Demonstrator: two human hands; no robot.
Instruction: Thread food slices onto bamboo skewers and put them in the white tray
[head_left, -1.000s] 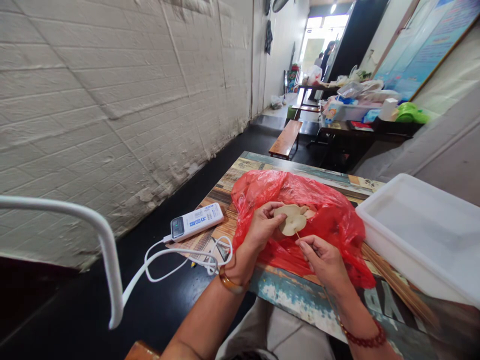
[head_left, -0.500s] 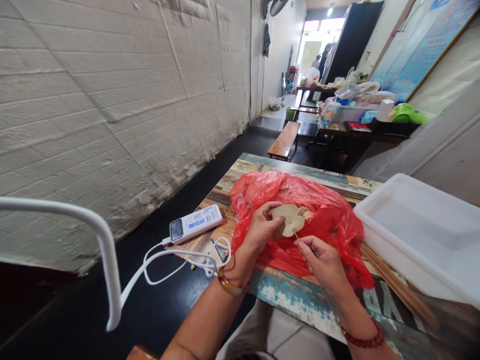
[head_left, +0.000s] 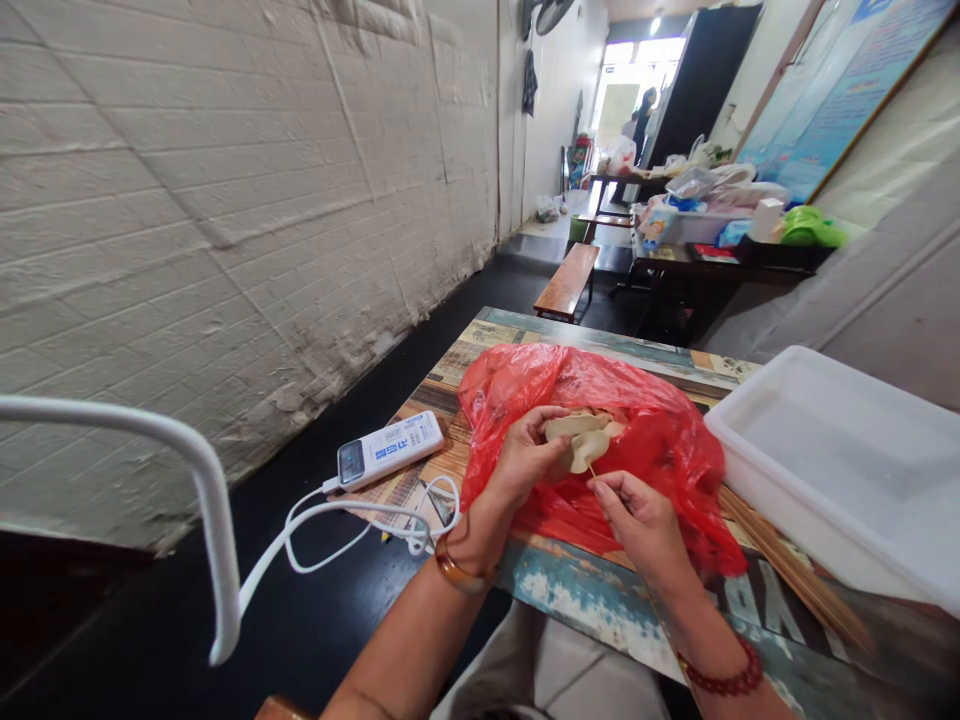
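My left hand (head_left: 529,455) is closed around thin, pale, round slices (head_left: 587,452) of food whose kind I cannot make out. One slice now shows as a folded or edge-on strip above another. In my right hand (head_left: 639,520) a thin wooden skewer (head_left: 591,468) is pinched between thumb and fingers, its far end at the lower slice. Whether the point has gone through is too small to tell. Both hands are over an opened red plastic bag (head_left: 667,440), where more pale pieces partly show behind the slices.
A white plastic tub (head_left: 832,480) stands on the table at right, with a bundle of wooden sticks (head_left: 799,575) beside it. To the left lie a white power bank (head_left: 391,448) and its looped cable (head_left: 330,512). Farther off are a bench (head_left: 568,280) and a loaded table.
The upper slice in my left hand has tilted or folded from a broad round face into a narrow strip. My right hand stays at the lower slice with the skewer.
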